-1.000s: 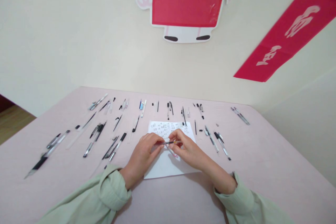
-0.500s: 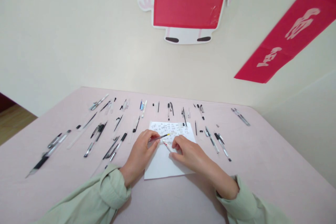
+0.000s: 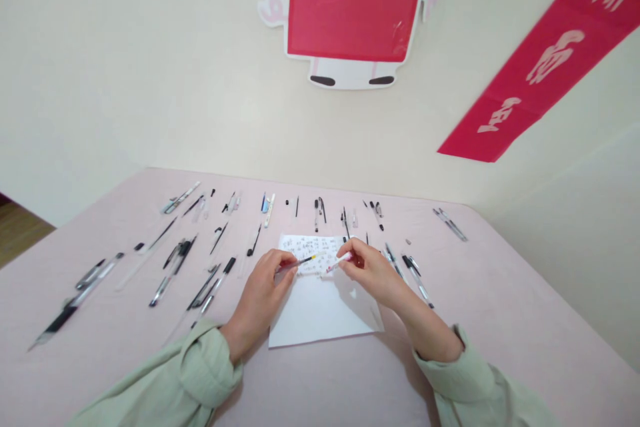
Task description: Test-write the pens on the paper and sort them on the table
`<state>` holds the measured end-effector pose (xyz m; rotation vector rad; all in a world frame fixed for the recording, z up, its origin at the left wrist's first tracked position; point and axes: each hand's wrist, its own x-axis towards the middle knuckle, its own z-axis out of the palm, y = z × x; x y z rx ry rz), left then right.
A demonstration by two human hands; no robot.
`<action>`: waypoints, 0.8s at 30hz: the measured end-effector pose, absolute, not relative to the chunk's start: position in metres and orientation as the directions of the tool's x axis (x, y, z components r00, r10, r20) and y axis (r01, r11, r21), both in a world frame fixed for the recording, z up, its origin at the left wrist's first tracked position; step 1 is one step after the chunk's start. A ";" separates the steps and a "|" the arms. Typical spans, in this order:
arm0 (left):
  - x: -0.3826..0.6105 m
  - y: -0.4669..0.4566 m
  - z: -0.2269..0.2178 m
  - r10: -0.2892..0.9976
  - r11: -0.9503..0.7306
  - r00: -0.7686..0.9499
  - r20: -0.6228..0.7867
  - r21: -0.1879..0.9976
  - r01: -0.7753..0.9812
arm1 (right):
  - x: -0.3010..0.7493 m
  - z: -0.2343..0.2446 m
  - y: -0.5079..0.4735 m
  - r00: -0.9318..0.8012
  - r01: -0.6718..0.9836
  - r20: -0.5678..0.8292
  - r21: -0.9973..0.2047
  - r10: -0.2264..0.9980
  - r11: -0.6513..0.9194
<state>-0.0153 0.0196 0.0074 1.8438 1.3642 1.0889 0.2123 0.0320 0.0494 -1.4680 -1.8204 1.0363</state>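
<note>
Pink tabletop (image 3: 500, 320) is covered by one written sheet (image 3: 320, 317). Above it, one black refill (image 3: 304, 260) is pinched by the left hand (image 3: 260, 290), and one white pen barrel (image 3: 339, 261) is clamped in the fingers of the right hand (image 3: 375, 273).

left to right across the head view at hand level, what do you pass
black pen, pen cluster, pair of clear pens, left hand, thin black refill, white pen barrel, right hand, two black-tipped pens

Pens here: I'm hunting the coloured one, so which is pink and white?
The pen pinched in the right hand above the paper. The left hand holds a black refill with a yellow tip; the rest look mostly black, grey or clear.
</note>
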 end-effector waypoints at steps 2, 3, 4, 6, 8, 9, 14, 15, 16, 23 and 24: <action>-0.016 0.020 0.008 0.953 -0.302 0.134 0.271 0.829 0.471 | 0.213 0.048 0.035 -0.214 0.428 -0.039 -0.902 0.976 0.057; -0.016 0.020 0.008 0.953 -0.303 0.132 0.274 0.827 0.473 | 0.213 0.047 0.037 -0.203 0.388 -0.039 -0.920 0.978 0.044; -0.016 0.020 0.007 0.953 -0.303 0.131 0.274 0.827 0.474 | 0.212 0.046 0.038 -0.193 0.358 -0.035 -0.933 0.981 0.037; -0.016 0.020 0.005 0.954 -0.299 0.133 0.269 0.826 0.479 | 0.212 0.044 0.039 -0.176 0.319 -0.024 -0.947 0.984 0.034; -0.016 0.020 0.004 0.953 -0.301 0.136 0.269 0.826 0.477 | 0.211 0.043 0.039 -0.172 0.305 -0.015 -0.951 0.985 0.039; -0.016 0.021 0.003 0.953 -0.303 0.138 0.270 0.826 0.475 | 0.211 0.044 0.039 -0.174 0.304 -0.012 -0.952 0.985 0.042; -0.016 0.020 0.006 0.956 -0.293 0.137 0.259 0.830 0.474 | 0.216 0.051 0.040 -0.115 0.272 -0.009 -0.962 0.993 0.023; -0.016 0.020 0.007 0.957 -0.289 0.137 0.255 0.831 0.476 | 0.218 0.052 0.041 -0.091 0.260 -0.012 -0.966 0.996 0.012; -0.016 0.020 0.007 0.958 -0.287 0.137 0.252 0.831 0.476 | 0.219 0.054 0.041 -0.072 0.245 -0.013 -0.969 0.997 0.005; -0.016 0.020 0.007 0.950 -0.310 0.140 0.277 0.824 0.473 | 0.217 0.055 0.040 -0.077 0.193 -0.033 -0.981 0.996 -0.018; -0.016 0.020 0.007 0.949 -0.313 0.141 0.280 0.823 0.474 | 0.216 0.055 0.040 -0.080 0.195 -0.037 -0.980 0.996 -0.021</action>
